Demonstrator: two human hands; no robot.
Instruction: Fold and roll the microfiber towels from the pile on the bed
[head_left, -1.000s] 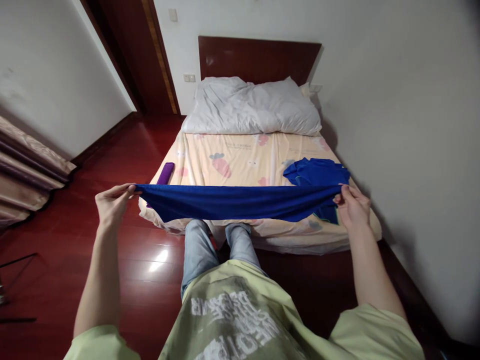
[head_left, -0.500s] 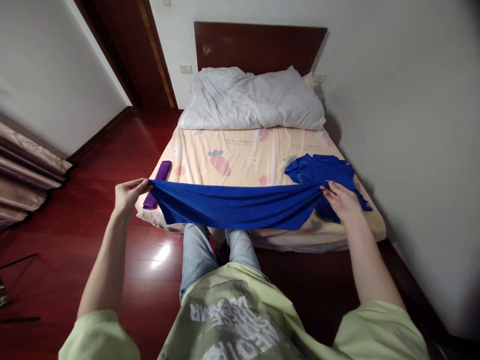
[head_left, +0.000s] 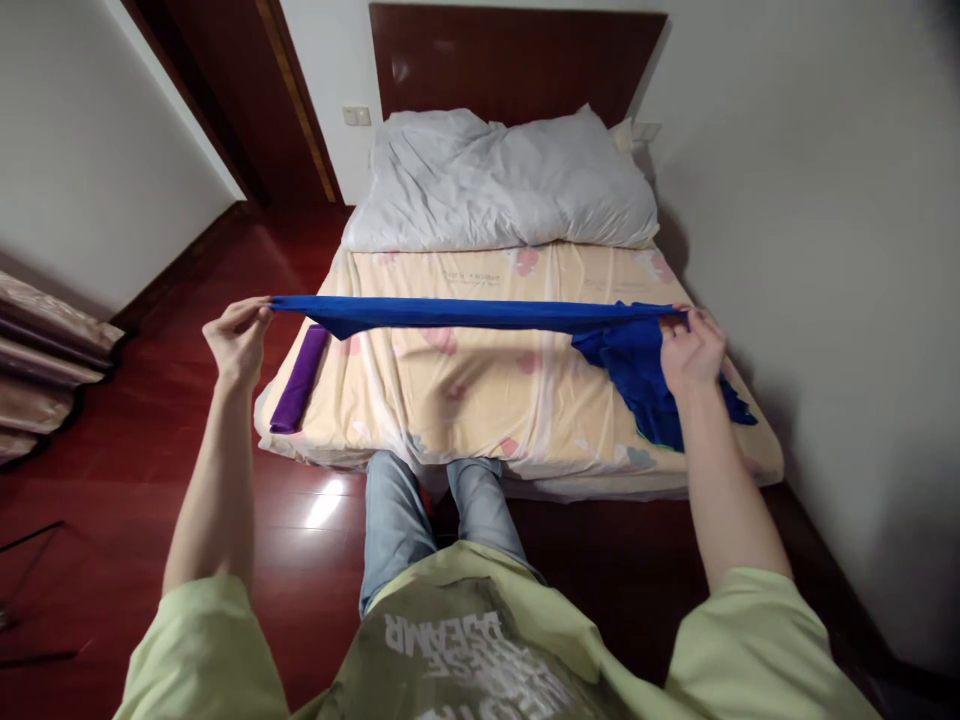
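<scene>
A blue cloth (head_left: 465,314) is stretched taut above the bed, seen almost edge-on as a narrow band. My left hand (head_left: 238,338) pinches its left end, fingers closed. At the opposite end my right hand (head_left: 694,350) grips the cloth, its fingers curled shut. Beneath and beside my right hand, a crumpled heap of blue cloth (head_left: 641,385) lies on the bed, partly hidden by my hand and forearm. A folded purple cloth (head_left: 300,380) lies near the bed's left edge, to the right of my left hand.
The bed (head_left: 495,410) has a pale patterned sheet, with a grey-white quilt (head_left: 502,185) bunched against the dark headboard (head_left: 517,60). Curtains (head_left: 52,370) hang at the left. A wall stands close along the bed's right side. Dark thin bars (head_left: 34,535) stand on the floor at lower left.
Both hands have risen away from me and moved further apart. The blue cloth, earlier hanging down broadly, is now pulled tight into a thin band over the bed.
</scene>
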